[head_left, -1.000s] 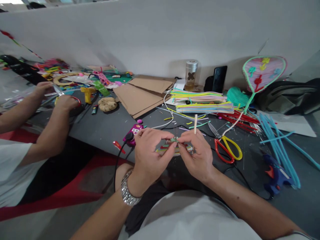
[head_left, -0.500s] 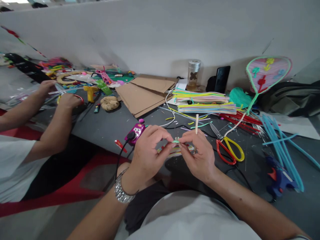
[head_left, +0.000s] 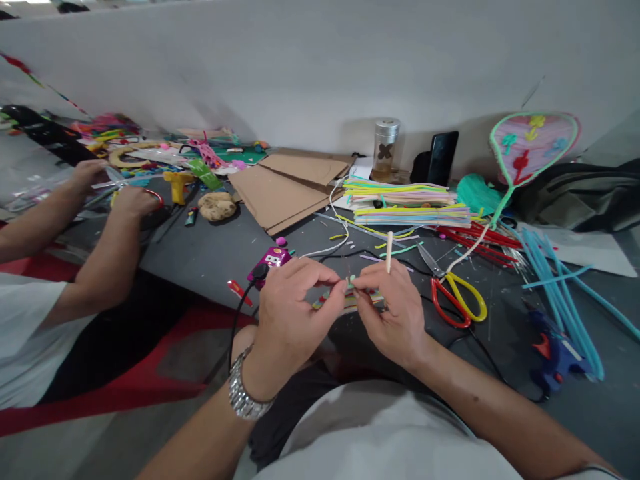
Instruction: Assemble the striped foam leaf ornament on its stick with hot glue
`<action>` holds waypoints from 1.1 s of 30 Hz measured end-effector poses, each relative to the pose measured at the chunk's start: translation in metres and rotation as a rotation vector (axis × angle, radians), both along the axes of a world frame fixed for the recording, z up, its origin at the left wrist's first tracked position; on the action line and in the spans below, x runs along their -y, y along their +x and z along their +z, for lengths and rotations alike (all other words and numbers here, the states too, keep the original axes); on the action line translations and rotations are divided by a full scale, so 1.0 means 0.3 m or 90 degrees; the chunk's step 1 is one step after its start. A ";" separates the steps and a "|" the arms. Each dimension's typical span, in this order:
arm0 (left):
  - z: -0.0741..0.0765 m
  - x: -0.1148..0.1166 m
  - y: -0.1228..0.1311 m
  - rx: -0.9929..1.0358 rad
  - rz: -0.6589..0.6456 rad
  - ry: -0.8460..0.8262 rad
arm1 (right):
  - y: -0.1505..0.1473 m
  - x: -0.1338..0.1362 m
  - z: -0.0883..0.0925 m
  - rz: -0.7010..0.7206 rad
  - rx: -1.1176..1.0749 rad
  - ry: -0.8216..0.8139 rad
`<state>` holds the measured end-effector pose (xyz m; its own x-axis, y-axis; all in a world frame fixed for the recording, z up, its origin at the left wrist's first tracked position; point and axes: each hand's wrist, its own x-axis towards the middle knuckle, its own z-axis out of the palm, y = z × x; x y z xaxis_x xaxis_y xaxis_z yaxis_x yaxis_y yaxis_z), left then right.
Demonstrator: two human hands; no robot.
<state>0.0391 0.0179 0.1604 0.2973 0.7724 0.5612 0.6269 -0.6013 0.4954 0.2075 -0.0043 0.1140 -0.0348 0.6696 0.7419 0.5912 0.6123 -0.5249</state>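
Observation:
My left hand (head_left: 300,303), with a metal watch on the wrist, has thumb and forefinger pinched on a small pale-green piece (head_left: 352,280), apparently bent pipe cleaner. Opposite it, my right hand (head_left: 395,313) pinches the same piece with its fingertips. A thin pale stick (head_left: 389,252) stands up from between the fingers of my right hand; its lower end is hidden. Below and behind the fingertips shows part of a multicoloured striped item, mostly covered by my hands. Scissors (head_left: 459,293) with one red and one yellow handle lie just right of my right hand.
Bundled pipe cleaners (head_left: 410,217) lie ahead, near cardboard sheets (head_left: 290,193). A purple power strip (head_left: 270,263) is left. Blue pipe cleaners (head_left: 560,300) and a blue glue gun (head_left: 557,353) lie right, below a fan-shaped craft (head_left: 535,147). Another person's hands (head_left: 133,200) hold scissors.
The green piece has turned between my fingertips and now stands more upright. My fingers have shifted slightly around it; the view has drifted a little.

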 end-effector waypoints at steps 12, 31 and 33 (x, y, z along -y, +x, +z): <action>-0.004 0.008 -0.024 0.012 -0.047 -0.073 | 0.006 0.000 0.009 0.026 -0.040 -0.037; -0.018 -0.002 -0.020 0.076 -0.077 -0.055 | 0.001 -0.008 0.017 0.020 -0.007 -0.017; -0.008 -0.010 -0.034 0.076 -0.101 -0.092 | 0.003 -0.008 0.020 0.024 -0.011 -0.018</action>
<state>0.0290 0.0210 0.1579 0.3597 0.7962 0.4865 0.4623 -0.6050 0.6483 0.2085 -0.0020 0.1199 -0.0476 0.6889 0.7233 0.5592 0.6184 -0.5522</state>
